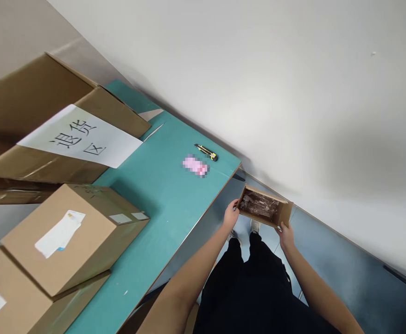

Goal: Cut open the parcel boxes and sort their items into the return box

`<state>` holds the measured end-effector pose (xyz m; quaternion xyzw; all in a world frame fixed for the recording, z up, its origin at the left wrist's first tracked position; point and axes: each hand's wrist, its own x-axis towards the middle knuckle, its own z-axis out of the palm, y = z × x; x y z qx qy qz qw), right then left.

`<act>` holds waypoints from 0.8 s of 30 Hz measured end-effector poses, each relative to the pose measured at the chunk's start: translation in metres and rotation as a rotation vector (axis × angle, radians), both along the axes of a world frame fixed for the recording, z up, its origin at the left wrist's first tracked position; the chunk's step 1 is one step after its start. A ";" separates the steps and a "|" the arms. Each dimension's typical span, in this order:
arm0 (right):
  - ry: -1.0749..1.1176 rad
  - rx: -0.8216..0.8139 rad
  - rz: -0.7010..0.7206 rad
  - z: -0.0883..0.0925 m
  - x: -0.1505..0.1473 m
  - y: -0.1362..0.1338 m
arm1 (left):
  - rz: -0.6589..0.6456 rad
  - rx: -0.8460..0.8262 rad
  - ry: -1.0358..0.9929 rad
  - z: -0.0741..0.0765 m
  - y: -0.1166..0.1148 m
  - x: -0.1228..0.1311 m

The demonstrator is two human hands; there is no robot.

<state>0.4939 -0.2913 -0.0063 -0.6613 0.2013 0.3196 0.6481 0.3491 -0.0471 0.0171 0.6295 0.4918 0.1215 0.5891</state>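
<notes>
L hand (231,214) and R hand (285,235) grip opposite ends of small open box (263,218), fingers mostly hidden behind its walls. Inside: brownish stuff in clear plastic (259,205), hard to make out. Farther off on teal surface (161,199): utility knife (206,152), blurred-out pink item (195,165), stacked cardboard boxes (67,236) cut off by frame edge, bigger box (43,157) w/ paper sign (81,135) in Chinese.
</notes>
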 end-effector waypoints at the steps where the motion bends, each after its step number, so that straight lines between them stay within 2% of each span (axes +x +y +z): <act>1: 0.000 -0.024 0.018 -0.001 0.001 0.002 | 0.001 0.001 -0.003 -0.003 0.000 0.000; 5: 0.004 -0.122 0.051 -0.011 0.005 0.012 | 0.006 -0.005 -0.009 -0.020 0.002 0.005; 8: -0.004 -0.151 0.025 -0.026 0.009 0.020 | 0.020 -0.013 -0.009 -0.037 0.005 0.012; 12: 0.005 -0.152 -0.015 -0.055 0.017 0.031 | 0.039 -0.030 0.000 -0.065 0.013 0.022; 19: 0.052 -0.058 -0.034 -0.114 0.031 0.053 | 0.059 -0.066 0.031 -0.120 0.037 0.034; 24: 0.090 -0.028 -0.044 -0.142 0.044 0.060 | 0.076 -0.089 0.028 -0.148 0.049 0.042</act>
